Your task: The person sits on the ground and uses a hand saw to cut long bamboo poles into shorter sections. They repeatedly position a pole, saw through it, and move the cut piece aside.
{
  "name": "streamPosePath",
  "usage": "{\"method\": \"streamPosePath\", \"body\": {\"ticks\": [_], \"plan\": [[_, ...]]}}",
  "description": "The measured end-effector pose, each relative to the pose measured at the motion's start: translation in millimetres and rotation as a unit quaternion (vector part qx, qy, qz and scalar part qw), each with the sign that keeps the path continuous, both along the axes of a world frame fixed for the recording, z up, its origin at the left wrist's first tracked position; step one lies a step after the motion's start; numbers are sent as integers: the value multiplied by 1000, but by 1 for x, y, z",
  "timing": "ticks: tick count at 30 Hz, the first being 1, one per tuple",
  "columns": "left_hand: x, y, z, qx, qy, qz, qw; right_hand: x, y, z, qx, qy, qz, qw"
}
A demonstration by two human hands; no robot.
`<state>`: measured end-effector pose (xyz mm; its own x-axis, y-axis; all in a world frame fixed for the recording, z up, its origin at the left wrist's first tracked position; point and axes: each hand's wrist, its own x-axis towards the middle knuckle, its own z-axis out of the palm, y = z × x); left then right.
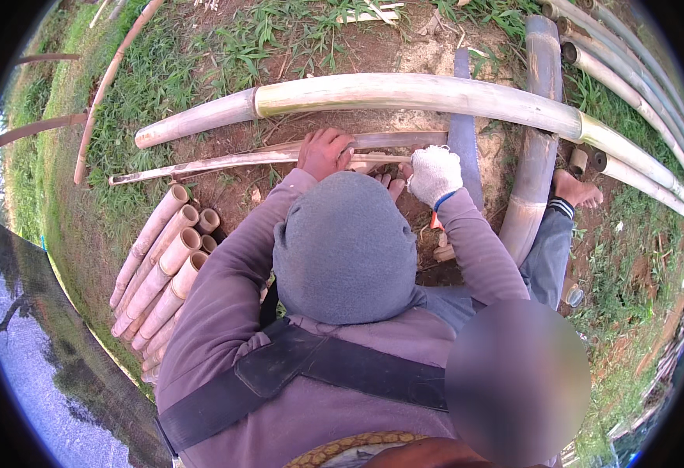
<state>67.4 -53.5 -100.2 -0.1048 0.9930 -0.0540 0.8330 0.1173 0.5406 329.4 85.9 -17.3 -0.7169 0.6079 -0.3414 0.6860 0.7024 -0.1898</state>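
Note:
My bare left hand (326, 154) curls over a long, pale split bamboo strip (217, 164), which reaches out to the left. To its right, my right hand (434, 173), in a white knit glove, is closed at the strip's right end; the exact grip is partly hidden by the fingers. Just beyond the hands lies a second, browner bamboo piece (400, 140). A grey saw blade (464, 148) lies lengthwise right of the glove, and a small orange part (435, 221) shows below the glove. Toes show beneath the strip between the hands.
A thick bamboo pole (404, 92) arches across beyond my hands, over a grey bamboo log (525, 187). Cut bamboo tubes (155, 273) are stacked at left. Several poles (630, 93) lie at far right. A bare foot (576, 189) rests beside the log. Grey cloth (346, 249) blocks the near middle.

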Motion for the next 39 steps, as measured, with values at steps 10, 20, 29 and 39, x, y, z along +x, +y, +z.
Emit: {"method": "streamPosePath", "body": {"ticks": [10, 20, 29, 39], "plan": [[-1, 45, -2, -195, 110, -79, 971, 80, -6, -9, 37, -89, -26, 995], [-11, 1, 31, -119, 99, -25, 988, 105, 4, 7, 156, 142, -67, 975], [16, -41, -10, -74, -32, 1, 997, 84, -81, -124, -149, 272, 77, 948], [-18, -98, 43, -42, 161, 12, 986, 110, -17, -41, -128, 206, 147, 959]]}}
